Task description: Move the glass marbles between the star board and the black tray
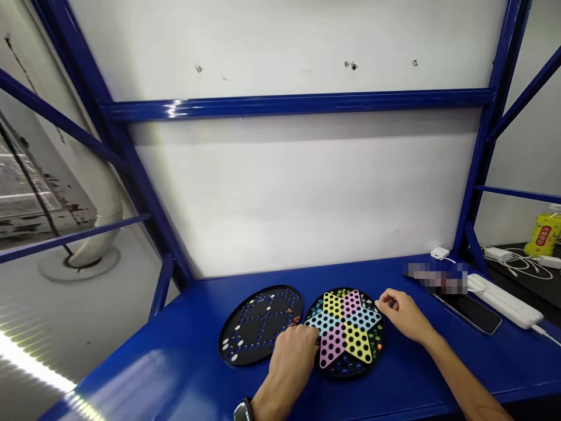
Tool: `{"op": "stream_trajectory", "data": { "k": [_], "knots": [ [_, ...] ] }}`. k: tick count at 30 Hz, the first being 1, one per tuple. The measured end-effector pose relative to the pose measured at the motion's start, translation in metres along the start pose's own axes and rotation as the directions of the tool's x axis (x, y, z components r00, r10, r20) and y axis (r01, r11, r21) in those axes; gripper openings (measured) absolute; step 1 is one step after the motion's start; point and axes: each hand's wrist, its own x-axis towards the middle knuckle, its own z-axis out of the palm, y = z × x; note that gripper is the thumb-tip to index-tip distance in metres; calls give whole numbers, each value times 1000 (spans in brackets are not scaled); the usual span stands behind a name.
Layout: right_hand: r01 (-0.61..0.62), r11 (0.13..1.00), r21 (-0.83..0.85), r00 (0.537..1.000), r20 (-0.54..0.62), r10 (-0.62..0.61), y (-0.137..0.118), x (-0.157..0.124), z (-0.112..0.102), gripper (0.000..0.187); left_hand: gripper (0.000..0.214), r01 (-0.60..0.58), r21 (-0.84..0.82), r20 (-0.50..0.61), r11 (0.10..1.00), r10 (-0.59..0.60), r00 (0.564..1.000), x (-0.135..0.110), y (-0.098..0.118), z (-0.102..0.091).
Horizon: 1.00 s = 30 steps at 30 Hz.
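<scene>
A round Chinese checkers board [346,331] with a star of yellow, pink and light blue points lies on the blue table [175,374]. To its left lies a round black tray [258,324] with blue holes and a few white pegs. My left hand [293,354] rests between the two discs, fingers curled at the board's left edge; what they pinch is too small to name. At the board's upper right rim, my right hand [405,316] has its fingers curled and pinched together. A watch shows on my left wrist.
A black phone [471,311] and a white power strip [504,301] lie on the table at the right. White chargers and cables sit further right near a yellow bottle [544,234]. Blue shelf posts stand at both sides, with a white wall behind.
</scene>
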Motion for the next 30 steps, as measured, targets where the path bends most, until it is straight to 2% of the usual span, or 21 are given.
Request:
{"op": "stream_trajectory", "data": {
  "k": [3, 6, 9, 12, 14, 17, 19, 21, 24, 26, 30],
  "knots": [
    [1, 1000, -5, 1000, -1, -1, 0, 0, 0, 35, 18, 2, -119, -89, 993, -13, 996, 3, -20, -6],
    [3, 1000, 0, 1000, 5, -3, 0, -1, 0, 35, 25, 88, -223, -213, 971, -136, 968, 10, -52, -5],
    [0, 1000, 2, 1000, 6, 0, -1, -1, -1, 35, 28, 159, -259, -185, 953, -210, 960, 20, -81, 6],
    [1, 1000, 0, 1000, 1, -1, -2, -2, -1, 34, 27, 98, -394, -105, 914, -150, 983, 26, -96, 18],
    [0, 1000, -4, 1000, -3, 0, -3, -2, -1, 34, 29, 38, -507, -118, 861, -113, 987, 27, -100, 21],
    [-5, 1000, -13, 1000, -4, 4, -4, -2, -1, 33, 35, -9, -650, -163, 760, -128, 978, 24, -102, 16],
    [0, 1000, -14, 1000, -7, -1, -4, -2, -2, 33, 37, -35, -695, -181, 718, -128, 975, 20, -98, 11],
    [11, 1000, -9, 1000, -8, -11, -4, -3, -2, 34, 38, -91, -683, -202, 725, -68, 977, 11, -85, 9],
    [14, 1000, -5, 1000, -11, -14, -4, -3, -3, 34, 33, -220, -602, -211, 767, 113, 971, -7, -52, 13],
    [18, 1000, -4, 1000, -10, -18, -3, -3, -3, 34, 27, -312, -530, -227, 789, 223, 948, -20, -26, 18],
    [34, 999, -9, 999, -2, -35, -1, -1, -2, 34, 21, -404, -322, -258, 856, 332, 907, -35, 18, 27]
  ]
}}
